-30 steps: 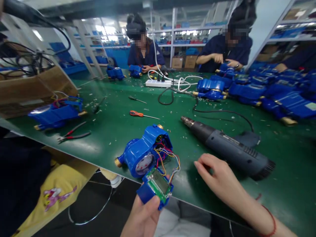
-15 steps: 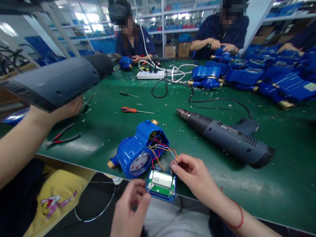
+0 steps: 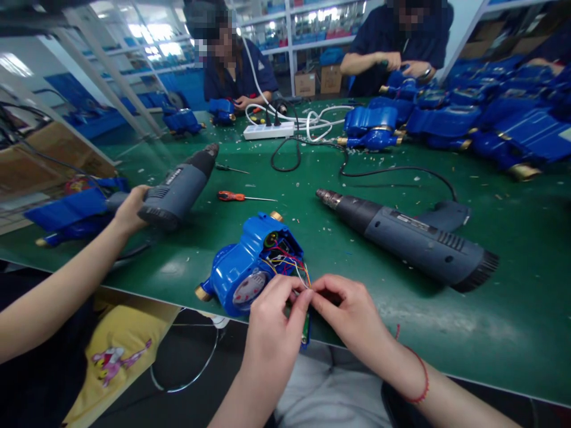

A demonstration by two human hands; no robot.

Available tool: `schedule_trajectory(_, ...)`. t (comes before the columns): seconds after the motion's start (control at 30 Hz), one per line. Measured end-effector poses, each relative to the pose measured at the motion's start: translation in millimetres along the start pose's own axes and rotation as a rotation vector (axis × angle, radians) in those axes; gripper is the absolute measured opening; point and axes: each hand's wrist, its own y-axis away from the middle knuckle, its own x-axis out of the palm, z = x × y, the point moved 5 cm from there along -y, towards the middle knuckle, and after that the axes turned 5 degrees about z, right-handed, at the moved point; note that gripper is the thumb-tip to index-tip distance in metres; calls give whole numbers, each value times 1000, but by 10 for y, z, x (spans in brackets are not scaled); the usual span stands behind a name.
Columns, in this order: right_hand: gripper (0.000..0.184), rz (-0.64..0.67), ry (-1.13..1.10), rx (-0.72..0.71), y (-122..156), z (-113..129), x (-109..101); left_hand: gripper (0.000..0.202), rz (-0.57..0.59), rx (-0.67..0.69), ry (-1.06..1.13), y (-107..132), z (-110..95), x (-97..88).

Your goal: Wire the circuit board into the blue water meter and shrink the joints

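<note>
A blue water meter (image 3: pixel 238 267) with brass ends lies near the table's front edge, its housing open at the right. Thin coloured wires (image 3: pixel 307 274) run out of the housing to my fingertips. My left hand (image 3: pixel 273 318) and my right hand (image 3: pixel 350 309) meet there, thumbs and fingers pinched on the wires. Behind my left hand, the green circuit board (image 3: pixel 306 333) in its blue frame shows only at its right edge; its display is hidden.
A heat gun (image 3: pixel 401 238) lies at the right, an orange-handled screwdriver (image 3: pixel 232 196) beyond the meter. At the left, a co-worker's hand (image 3: pixel 131 211) grips another heat gun (image 3: pixel 182 187). A power strip (image 3: pixel 269 130) and several blue meters (image 3: pixel 372 126) stand farther back. Two people work opposite.
My left hand has moved up and right from beside the circuit board to the wires, covering the display. The co-worker's heat gun has swung lower and farther off; the pliers are out of sight.
</note>
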Motion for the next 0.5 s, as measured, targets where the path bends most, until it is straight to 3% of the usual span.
schedule_trajectory(0.17,19,50,-372,227,-6,-145,-3,16,73,-207,248,18,158,-3)
schedule_trajectory(0.33,20,65,-459,116,5,-97,-11,15,57,-240,404,6,183,5)
schedule_trajectory(0.5,16,84,-335,51,19,-8,61,14,39,-269,478,-6,175,20)
